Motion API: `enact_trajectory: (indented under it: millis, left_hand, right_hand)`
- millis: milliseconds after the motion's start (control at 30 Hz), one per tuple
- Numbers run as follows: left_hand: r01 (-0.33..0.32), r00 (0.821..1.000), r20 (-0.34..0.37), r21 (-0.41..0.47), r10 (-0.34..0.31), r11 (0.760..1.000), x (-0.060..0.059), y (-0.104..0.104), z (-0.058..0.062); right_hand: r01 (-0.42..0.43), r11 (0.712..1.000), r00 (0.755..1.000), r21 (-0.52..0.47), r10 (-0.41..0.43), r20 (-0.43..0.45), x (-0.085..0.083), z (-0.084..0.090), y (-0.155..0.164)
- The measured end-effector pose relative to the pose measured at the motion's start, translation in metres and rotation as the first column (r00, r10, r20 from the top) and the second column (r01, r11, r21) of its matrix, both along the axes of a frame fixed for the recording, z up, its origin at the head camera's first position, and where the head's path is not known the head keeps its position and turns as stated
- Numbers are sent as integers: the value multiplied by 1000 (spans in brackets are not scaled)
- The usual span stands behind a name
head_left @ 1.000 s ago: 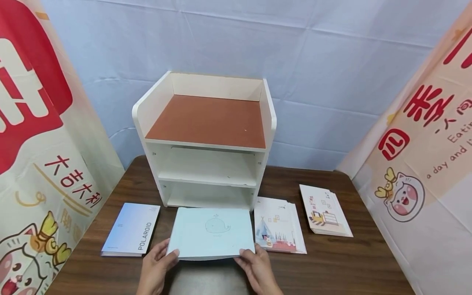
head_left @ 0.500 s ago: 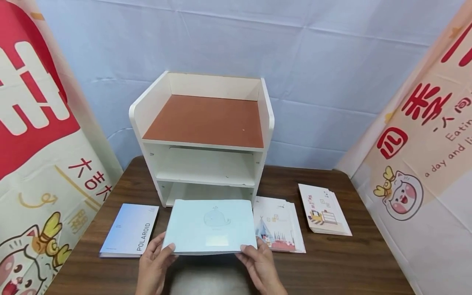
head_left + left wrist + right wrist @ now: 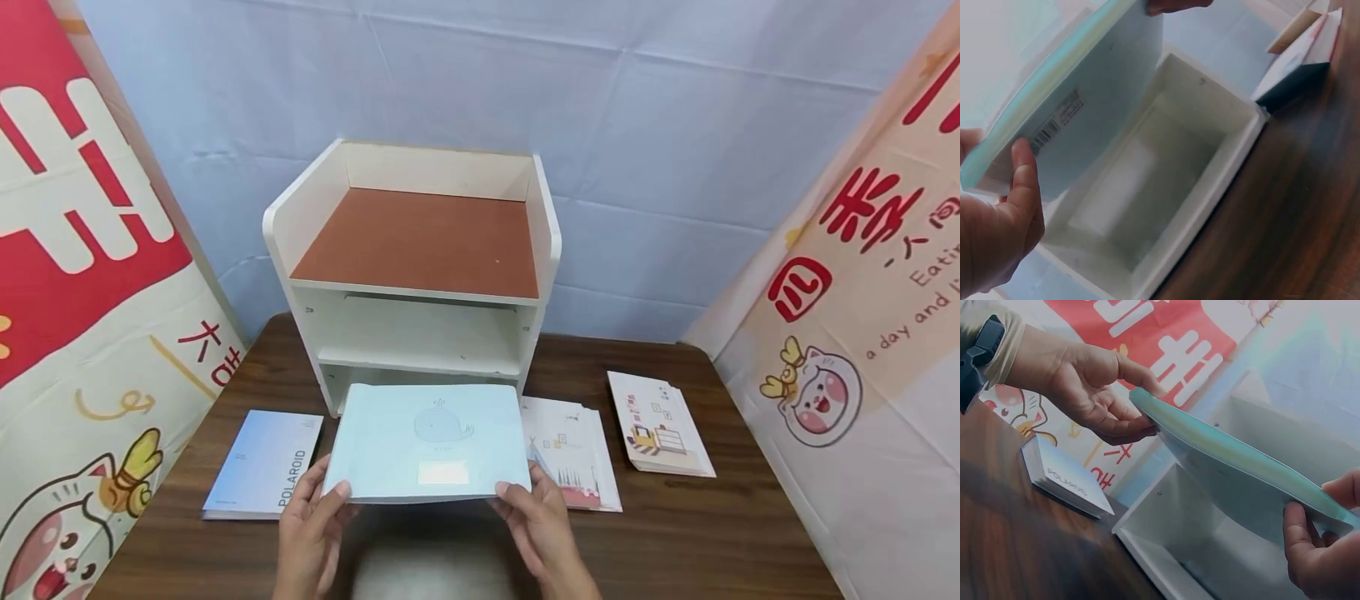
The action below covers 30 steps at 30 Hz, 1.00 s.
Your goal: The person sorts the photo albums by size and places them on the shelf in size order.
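Observation:
A pale blue album (image 3: pixel 390 442) with a whale drawing on its cover is held up off the table in front of the white shelf unit (image 3: pixel 420 365). My left hand (image 3: pixel 311 525) pinches its near left corner, thumb on top and fingers beneath. At the near right corner my right hand (image 3: pixel 542 529) pinches it the same way. From below, the left wrist view shows a barcode label (image 3: pixel 1057 122) on the album's underside. Behind the album, the unit's lowest compartment (image 3: pixel 1147 181) is partly covered in the head view.
A blue POLAROID album (image 3: pixel 262 462) lies left of the unit. To the right lie white booklets with a tent picture (image 3: pixel 577 450), partly behind my right hand, and another white stack (image 3: pixel 660 425). Printed cloths hang at both sides of the brown table (image 3: pixel 675 533).
Both hands have raised the pale blue album and moved it toward the shelf unit, covering more of the lowest compartment. The other albums and booklets stay where they were.

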<state>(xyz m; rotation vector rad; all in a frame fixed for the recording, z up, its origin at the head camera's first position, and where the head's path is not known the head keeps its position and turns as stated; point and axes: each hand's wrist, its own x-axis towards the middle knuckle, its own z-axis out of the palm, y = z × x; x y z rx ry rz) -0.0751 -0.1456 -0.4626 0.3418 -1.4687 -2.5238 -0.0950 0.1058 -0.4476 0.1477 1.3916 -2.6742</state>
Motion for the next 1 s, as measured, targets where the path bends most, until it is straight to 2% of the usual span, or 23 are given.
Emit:
enact_trajectory:
  millis: [300,467,633,1000]
  left_hand:
    - [24,995,-96,12,-22,1000,-2,0,18]
    - [35,990,-138,3,-34,999,-3,0,27]
    - [21,987,-162,7,-20,1000,-5,1,37]
    - [10,974,-226,-3,-11,1000,-9,0,63]
  right_hand:
    - [10,986,997,166,4,-82,-3,15,3]
    - [7,977,990,215,23,-136,-4,26,5]
    - [6,975,989,221,27,-147,-8,36,7]
    - [-12,987,979,162,44,-200,-14,53,11]
